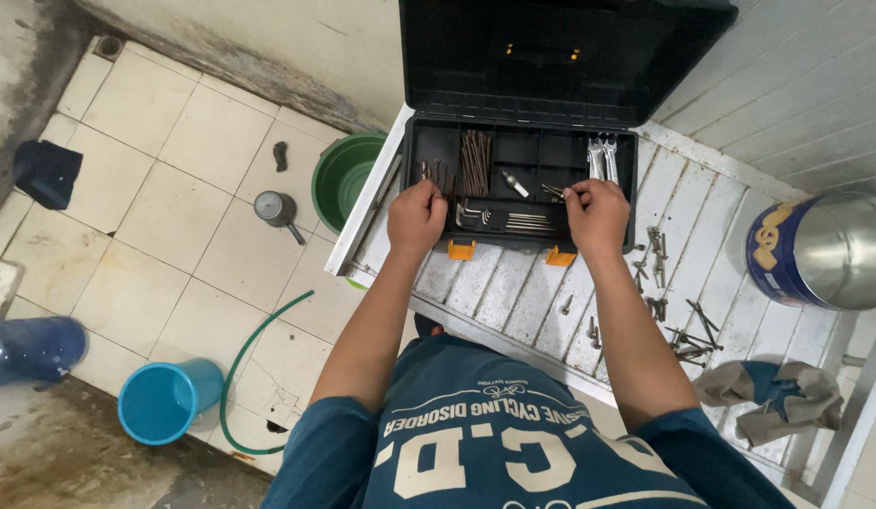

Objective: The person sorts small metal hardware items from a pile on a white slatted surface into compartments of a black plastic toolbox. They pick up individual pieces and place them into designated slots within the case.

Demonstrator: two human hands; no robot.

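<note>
An open black toolbox (428,151) stands on a white slatted bench (513,283), its lid raised toward the wall. Its tray holds long nails, hex keys, wrenches and small metal parts. My left hand (416,219) rests on the tray's left front part, fingers curled over small tools there. My right hand (597,215) sits at the tray's right front edge, fingertips pinching at a small metal piece near the wrenches. What exactly each hand grips is hidden by the fingers.
Loose bolts and nails (669,302) lie scattered on the bench right of the box. A round metal tin (819,250) and a rag (772,396) sit at the right. On the tiled floor are a green basin (343,179), blue cup (164,401), green hose and small pot.
</note>
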